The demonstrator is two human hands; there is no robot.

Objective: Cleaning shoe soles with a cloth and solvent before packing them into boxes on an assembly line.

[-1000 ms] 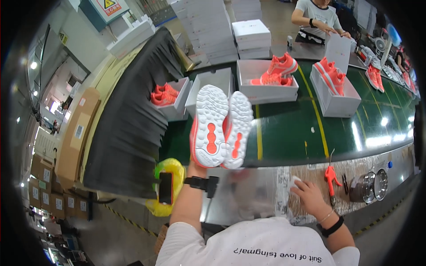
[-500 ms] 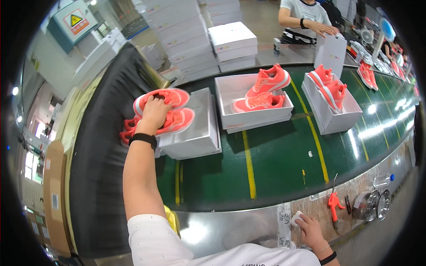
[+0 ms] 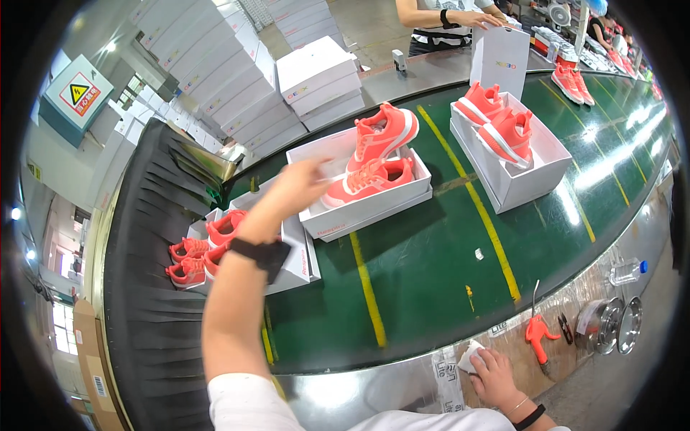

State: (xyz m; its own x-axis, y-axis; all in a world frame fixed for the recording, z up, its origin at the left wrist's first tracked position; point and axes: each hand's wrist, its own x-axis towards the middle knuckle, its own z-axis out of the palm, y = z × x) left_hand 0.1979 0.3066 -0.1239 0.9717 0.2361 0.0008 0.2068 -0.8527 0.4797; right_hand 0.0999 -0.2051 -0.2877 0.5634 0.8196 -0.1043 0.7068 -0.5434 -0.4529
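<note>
My left hand (image 3: pixel 293 188), smeared by motion, is above the near left side of an open white shoe box (image 3: pixel 374 215) holding a pair of coral sneakers (image 3: pixel 370 179). Whether it touches the shoes I cannot tell. Behind my left forearm another white shoe box (image 3: pixel 300 251) stands partly hidden, with coral sneakers (image 3: pixel 224 228) in and beside it. At the near edge of the bench, my right hand (image 3: pixel 494 377) has its fingers closed over a crumpled white cloth or paper (image 3: pixel 471 357).
A third shoe box (image 3: pixel 532 183) with sneakers stands on the green conveyor belt (image 3: pixel 424 287), which ends at a black curtain (image 3: pixel 154 309). On the bench lie an orange air blow gun (image 3: pixel 537 336), small snips (image 3: pixel 565 329) and a metal tin (image 3: pixel 598 327). Across the belt, a co-worker's hand (image 3: pixel 480 19) touches a box.
My left hand has let go of the sneakers at the left and moved right toward the middle box. The view has shifted. My right hand stays on the white wad.
</note>
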